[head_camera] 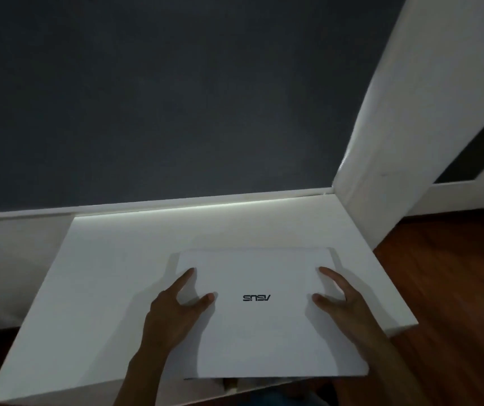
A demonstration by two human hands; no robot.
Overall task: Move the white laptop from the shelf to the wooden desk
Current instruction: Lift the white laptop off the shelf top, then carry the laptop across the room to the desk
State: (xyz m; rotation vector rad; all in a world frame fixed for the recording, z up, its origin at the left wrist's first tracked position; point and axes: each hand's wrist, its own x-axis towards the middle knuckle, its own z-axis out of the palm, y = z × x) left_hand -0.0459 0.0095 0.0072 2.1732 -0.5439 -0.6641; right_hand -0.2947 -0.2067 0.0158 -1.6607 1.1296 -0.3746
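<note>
A closed white laptop (pixel 264 329) with a dark logo on its lid lies over a white shelf top (pixel 103 288), its near edge jutting past the shelf's front. My left hand (pixel 173 312) grips its left side, thumb and forefinger on the lid. My right hand (pixel 343 303) grips the right side the same way. The other fingers of both hands are hidden under the laptop. I cannot tell whether the laptop rests on the shelf or is lifted just off it.
A dark grey wall (pixel 161 98) rises behind the shelf. A white upright panel (pixel 404 127) stands at the right. Reddish-brown wooden floor (pixel 454 288) lies to the right of the shelf.
</note>
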